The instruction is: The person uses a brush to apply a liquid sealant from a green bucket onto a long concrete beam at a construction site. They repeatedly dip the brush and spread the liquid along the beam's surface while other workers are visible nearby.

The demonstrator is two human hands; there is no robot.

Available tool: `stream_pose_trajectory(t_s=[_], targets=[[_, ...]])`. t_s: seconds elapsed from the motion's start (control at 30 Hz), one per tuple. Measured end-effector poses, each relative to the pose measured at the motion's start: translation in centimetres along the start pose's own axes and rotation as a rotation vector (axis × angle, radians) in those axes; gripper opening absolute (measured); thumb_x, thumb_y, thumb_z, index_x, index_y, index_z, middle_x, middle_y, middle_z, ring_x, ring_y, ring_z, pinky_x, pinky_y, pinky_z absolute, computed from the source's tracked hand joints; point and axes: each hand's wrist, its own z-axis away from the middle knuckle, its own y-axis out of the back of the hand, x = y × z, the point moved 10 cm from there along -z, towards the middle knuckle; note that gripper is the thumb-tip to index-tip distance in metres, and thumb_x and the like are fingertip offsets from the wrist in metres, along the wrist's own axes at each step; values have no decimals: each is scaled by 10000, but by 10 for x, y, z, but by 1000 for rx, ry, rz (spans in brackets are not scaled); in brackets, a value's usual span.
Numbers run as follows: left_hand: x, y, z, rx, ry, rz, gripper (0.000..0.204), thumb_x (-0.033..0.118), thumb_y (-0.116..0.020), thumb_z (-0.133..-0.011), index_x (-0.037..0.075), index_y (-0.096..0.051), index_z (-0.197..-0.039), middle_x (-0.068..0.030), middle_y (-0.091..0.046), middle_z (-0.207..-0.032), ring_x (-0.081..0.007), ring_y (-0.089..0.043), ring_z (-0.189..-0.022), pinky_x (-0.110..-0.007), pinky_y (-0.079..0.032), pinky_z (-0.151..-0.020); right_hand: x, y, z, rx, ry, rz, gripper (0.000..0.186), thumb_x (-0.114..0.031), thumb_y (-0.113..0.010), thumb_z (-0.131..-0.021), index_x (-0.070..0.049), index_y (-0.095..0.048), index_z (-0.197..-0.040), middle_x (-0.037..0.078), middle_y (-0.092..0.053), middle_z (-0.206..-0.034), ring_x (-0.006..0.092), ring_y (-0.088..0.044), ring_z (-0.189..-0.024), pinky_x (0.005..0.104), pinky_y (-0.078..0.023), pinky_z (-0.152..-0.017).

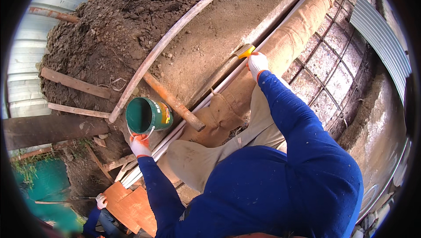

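My left hand, in a white glove with an orange palm, is closed at the lower side of a dark green bucket by its wire handle. The bucket tilts, and its inside is too dark to read. Further forward, my right hand, gloved too, is closed on a yellow brush. The brush's head reaches toward the edge of the concrete ledge. Along that edge run long white pipes, beside a thick roll wrapped in burlap.
A rusty pipe juts over the ledge near the bucket. A curved pole crosses the dirt heap. Rebar mesh lies right of the roll. Another person's gloved hand is beside brown boards at lower left.
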Motion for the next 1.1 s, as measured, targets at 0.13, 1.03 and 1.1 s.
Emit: stream_pose_trajectory(t_s=[0.13, 1.03, 1.1], targets=[[6, -11, 5, 12, 21, -62, 239, -101, -534, -798, 49, -552, -984, -120, -632, -945, -261, -654, -808, -389, -595, -777, -18, -32, 44, 62, 157, 394, 335, -223, -633, -959, -18, -659, -1223, 293, -737, -1174, 431, -707, -1167, 479, -556, -1012], [52, -29, -6, 140, -91, 0, 230, -72, -537, -852, 82, -522, -1022, -103, -581, -977, -243, -605, -772, -387, -594, -736, -48, 95, -128, 136, 164, 263, 310, -220, -593, -952, -32, -686, -1180, 268, -744, -1182, 439, -701, -1173, 496, -544, -1016], [57, -46, 1, 153, -126, -35, 240, -69, -534, -853, 90, -518, -1032, -103, -581, -979, -240, -601, -763, -389, -597, -739, -46, 53, -92, -42, 161, 453, 346, -218, -597, -951, -17, -659, -1225, 297, -739, -1172, 444, -720, -1138, 517, -560, -981]])
